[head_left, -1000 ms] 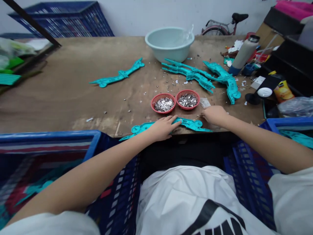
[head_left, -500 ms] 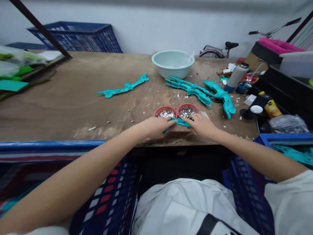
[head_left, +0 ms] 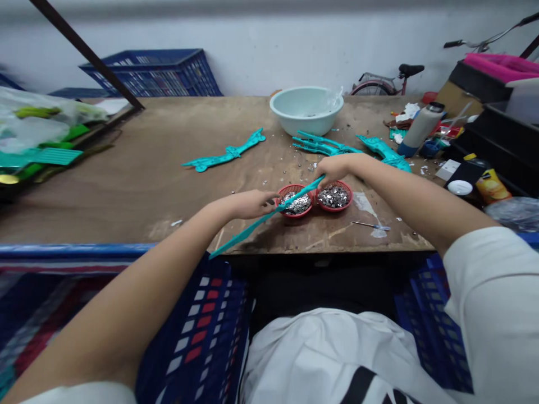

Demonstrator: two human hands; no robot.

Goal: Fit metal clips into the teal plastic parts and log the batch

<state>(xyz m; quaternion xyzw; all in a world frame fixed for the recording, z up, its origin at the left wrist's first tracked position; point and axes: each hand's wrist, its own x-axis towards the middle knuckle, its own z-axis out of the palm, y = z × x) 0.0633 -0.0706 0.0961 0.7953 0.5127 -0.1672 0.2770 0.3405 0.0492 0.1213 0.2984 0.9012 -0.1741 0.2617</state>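
Observation:
A long teal plastic moulded piece (head_left: 269, 213) runs diagonally above the wooden table (head_left: 126, 168), its lower end out past the table's front edge. My right hand (head_left: 336, 170) grips its upper end. My left hand (head_left: 250, 205) is close to the strip's middle, and its fingertips point at the left of two red plastic baskets (head_left: 295, 201). Silver metal bits fill that basket and the right one (head_left: 334, 196). Whether my left hand holds anything is hidden. A small blue-handled screwdriver (head_left: 371, 226) lies on the wood to the right of my arms.
More teal pieces lie on the table (head_left: 223, 157) (head_left: 324, 145), scattered with metal bits. A pale plastic basin (head_left: 306, 110) and a thermos flask (head_left: 421, 129) stand at the back. Blue plastic crates (head_left: 189, 325) flank my legs, and cluttered items crowd the right side.
The teal piece has risen off the table into a long diagonal, and my hands have moved apart. The screwdriver now shows on the wood. The view has tilted slightly.

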